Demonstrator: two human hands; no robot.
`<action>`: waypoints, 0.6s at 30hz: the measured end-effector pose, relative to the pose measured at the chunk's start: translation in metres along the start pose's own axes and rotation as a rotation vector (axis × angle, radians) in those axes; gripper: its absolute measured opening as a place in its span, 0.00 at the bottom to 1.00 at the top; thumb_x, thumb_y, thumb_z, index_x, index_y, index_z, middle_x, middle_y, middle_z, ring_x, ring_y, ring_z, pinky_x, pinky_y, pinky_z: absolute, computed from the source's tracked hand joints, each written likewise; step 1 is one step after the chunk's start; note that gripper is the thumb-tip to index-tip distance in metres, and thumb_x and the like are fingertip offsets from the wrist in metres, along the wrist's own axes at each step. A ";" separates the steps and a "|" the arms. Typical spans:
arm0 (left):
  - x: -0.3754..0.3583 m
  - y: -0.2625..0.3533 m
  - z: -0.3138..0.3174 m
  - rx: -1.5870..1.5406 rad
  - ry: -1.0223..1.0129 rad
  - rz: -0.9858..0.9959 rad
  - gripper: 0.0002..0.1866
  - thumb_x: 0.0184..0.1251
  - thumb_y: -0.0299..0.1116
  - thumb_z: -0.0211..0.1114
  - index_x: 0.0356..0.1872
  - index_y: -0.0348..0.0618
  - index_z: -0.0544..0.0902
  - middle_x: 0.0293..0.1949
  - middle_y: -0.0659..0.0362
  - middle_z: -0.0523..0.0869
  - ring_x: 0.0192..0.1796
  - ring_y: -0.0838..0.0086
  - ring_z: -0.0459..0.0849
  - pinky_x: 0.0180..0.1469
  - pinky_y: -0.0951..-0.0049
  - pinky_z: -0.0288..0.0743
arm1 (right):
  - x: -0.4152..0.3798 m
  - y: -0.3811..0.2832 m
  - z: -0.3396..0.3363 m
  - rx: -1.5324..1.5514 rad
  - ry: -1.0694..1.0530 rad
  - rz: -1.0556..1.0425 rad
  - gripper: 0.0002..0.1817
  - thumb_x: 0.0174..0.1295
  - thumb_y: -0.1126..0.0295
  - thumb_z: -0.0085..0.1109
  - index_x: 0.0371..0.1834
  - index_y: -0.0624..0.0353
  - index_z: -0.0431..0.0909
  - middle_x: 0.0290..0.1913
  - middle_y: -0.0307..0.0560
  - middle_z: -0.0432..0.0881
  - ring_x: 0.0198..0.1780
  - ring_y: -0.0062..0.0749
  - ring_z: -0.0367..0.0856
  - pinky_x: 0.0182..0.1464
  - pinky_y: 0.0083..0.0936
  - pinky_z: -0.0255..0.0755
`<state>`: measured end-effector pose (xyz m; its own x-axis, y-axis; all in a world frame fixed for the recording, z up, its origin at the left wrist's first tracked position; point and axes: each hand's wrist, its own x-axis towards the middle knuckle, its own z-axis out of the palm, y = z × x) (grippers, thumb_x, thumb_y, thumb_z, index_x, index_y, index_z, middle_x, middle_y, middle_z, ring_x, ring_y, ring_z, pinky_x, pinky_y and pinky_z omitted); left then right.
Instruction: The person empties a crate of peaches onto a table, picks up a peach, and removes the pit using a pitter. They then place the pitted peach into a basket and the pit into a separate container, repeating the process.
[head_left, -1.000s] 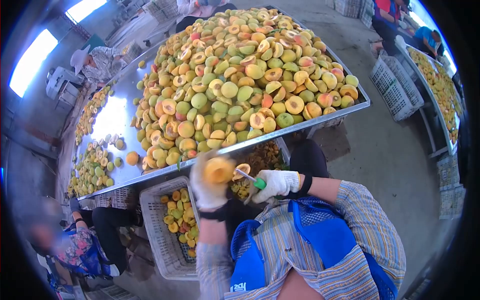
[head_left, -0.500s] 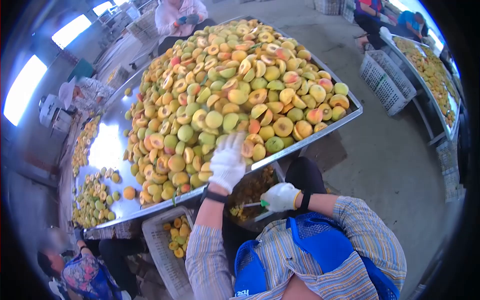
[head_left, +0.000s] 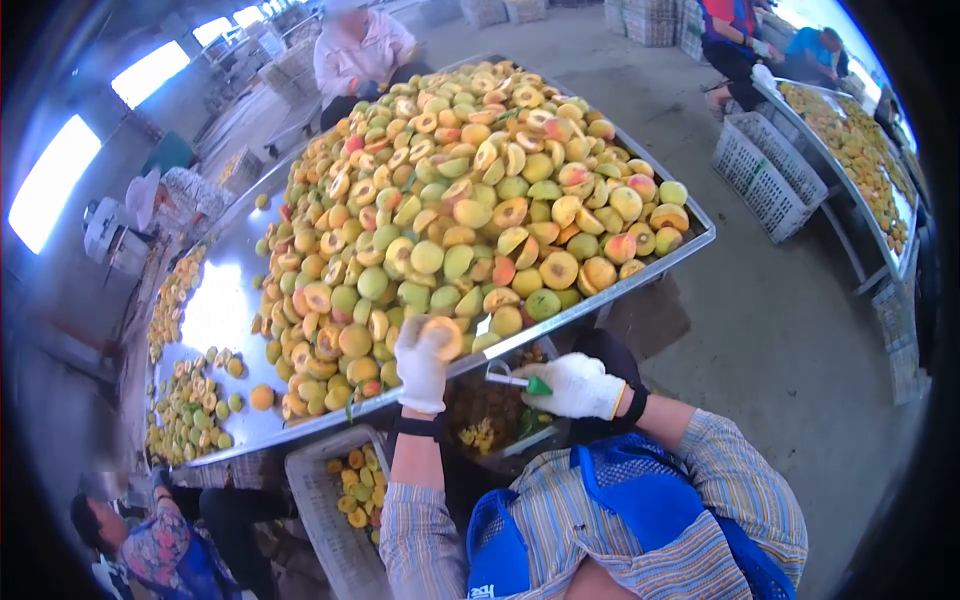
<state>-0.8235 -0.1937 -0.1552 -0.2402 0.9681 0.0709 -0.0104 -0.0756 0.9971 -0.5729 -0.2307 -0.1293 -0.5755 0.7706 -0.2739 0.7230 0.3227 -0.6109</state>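
Observation:
My left hand, in a white knitted glove, is closed around a peach half with its cut face showing, at the near edge of the metal table. A large heap of halved peaches lies just beyond it, yellow, green and blushed red. My right hand, also gloved in white, grips a green-handled coring tool. The tool's metal loop end points left toward the peach half, with a gap between them. Under both hands is a bin with yellow scraps in it.
A pale crate with peach halves stands below the table edge at left. One co-worker sits across the table, another at lower left, another at far left. White crates and a second fruit table are at right.
My left hand has drawn back from the heap to the table edge, with a peach half now in its fingers. The coring tool in my right hand has risen, its loop now in view.

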 end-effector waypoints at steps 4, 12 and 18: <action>-0.061 0.028 -0.001 -0.735 0.047 -0.173 0.24 0.68 0.36 0.59 0.63 0.37 0.75 0.46 0.44 0.84 0.41 0.52 0.85 0.45 0.58 0.83 | -0.003 -0.030 0.008 0.021 0.212 -0.134 0.26 0.65 0.48 0.62 0.67 0.34 0.77 0.27 0.48 0.85 0.29 0.48 0.86 0.31 0.40 0.81; -0.119 0.045 0.013 -0.887 0.152 -0.243 0.35 0.76 0.63 0.51 0.59 0.35 0.80 0.50 0.44 0.85 0.47 0.48 0.85 0.54 0.50 0.80 | -0.008 -0.055 0.030 -0.108 0.189 -0.172 0.25 0.64 0.50 0.62 0.63 0.45 0.77 0.29 0.48 0.87 0.30 0.49 0.87 0.31 0.41 0.80; -0.123 0.044 0.024 -0.861 0.261 -0.254 0.31 0.80 0.59 0.48 0.52 0.36 0.81 0.46 0.45 0.86 0.46 0.53 0.86 0.51 0.57 0.82 | -0.006 -0.054 0.036 -0.119 0.132 -0.113 0.23 0.60 0.54 0.64 0.58 0.46 0.81 0.32 0.49 0.87 0.35 0.50 0.88 0.36 0.44 0.81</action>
<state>-0.7713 -0.3100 -0.1198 -0.3408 0.9037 -0.2592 -0.7834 -0.1206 0.6097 -0.6224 -0.2720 -0.1212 -0.6061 0.7885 -0.1044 0.7011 0.4677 -0.5382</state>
